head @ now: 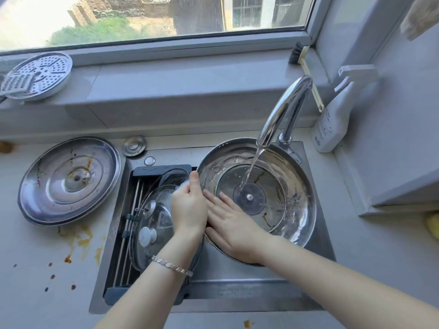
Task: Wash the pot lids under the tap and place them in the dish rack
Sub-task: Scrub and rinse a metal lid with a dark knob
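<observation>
Where the two forearms reach in from the lower edge, a silver bracelet (172, 265) circles the left wrist. The left hand (188, 205) grips the near-left rim of the steel lid (297, 186), fingers curled and thumb pointing up along the edge. The right hand (231, 224) lies flat inside that lid, fingers straight and slightly spread. The lid, glass-centred, sits upturned in the right half of the sink (237, 290), with the stream from the tap (285, 108) striking near its middle.

Just left of it, the dish rack (161, 169) spans the sink and holds overlapping glass lids (147, 236), partly hidden by the left forearm. A stained metal lid (69, 181) rests on the grey countertop (35, 269), which carries brown smears and drops; a small round cap (134, 146) lies behind the rack.

A white spray bottle (332, 122) stands right of the tap; its label print is too small to read. A brush (306, 74) leans in the corner. On the windowsill (190, 77), a perforated steamer plate (45, 74) sits with a grater (16, 84) on it, below the window (142, 15).
</observation>
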Demonstrator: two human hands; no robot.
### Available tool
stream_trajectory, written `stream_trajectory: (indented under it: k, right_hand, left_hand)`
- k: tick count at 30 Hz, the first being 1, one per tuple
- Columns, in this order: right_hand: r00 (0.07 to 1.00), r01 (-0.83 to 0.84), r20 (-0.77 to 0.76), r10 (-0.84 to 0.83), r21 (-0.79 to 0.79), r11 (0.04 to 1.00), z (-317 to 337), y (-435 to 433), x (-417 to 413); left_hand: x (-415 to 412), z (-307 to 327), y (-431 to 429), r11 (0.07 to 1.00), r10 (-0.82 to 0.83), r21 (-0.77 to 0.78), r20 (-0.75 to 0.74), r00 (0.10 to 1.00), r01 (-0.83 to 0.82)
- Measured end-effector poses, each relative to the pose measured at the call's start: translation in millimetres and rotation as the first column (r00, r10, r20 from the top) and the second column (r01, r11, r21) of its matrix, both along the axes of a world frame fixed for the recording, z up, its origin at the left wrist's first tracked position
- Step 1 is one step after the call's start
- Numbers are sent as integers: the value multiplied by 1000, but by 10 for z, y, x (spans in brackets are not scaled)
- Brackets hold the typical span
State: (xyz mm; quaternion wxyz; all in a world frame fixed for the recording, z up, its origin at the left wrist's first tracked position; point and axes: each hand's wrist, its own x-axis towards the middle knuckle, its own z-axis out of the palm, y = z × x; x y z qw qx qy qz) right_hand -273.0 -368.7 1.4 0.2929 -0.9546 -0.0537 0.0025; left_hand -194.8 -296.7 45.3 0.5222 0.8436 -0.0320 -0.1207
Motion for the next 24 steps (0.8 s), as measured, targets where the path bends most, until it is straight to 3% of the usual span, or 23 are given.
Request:
stream_trajectory:
  k: [3,5,9,13,16,20,22,24]
  right_hand:
    - [976,-210,-54,209,0,978,33,-135,-224]
    - [962,-250,-113,247,-11,968,6,-221,-423]
    - [972,-145,-188,138,-26,989,-42,-391,-594]
    - [986,48,-142,-83,-235,971,-164,-411,-680]
    - [981,146,-100,-168,-198,969,-204,-175,-708]
    - [983,-23,-184,30,36,999,-131,-89,-750]
    - [985,-38,-174,16,-121,992,-232,-319,-804]
    - [972,41,-212,-100,-267,963,-288,-627,-838]
  left_hand:
    - [121,61,61,1000,-4,5,135,991,4]
    - [212,107,93,1000,1,22,196,981,-6]
    - [190,140,117,997,49,45,201,978,-59]
    - [162,152,128,995,72,48,222,972,-84]
    - [168,186,113,994,75,52,254,964,-91]
    - [142,193,146,994,36,93,280,959,-65]
    - [145,173,195,991,23,118,278,960,-58]
    - [170,162,231,985,-7,165,275,961,-40]
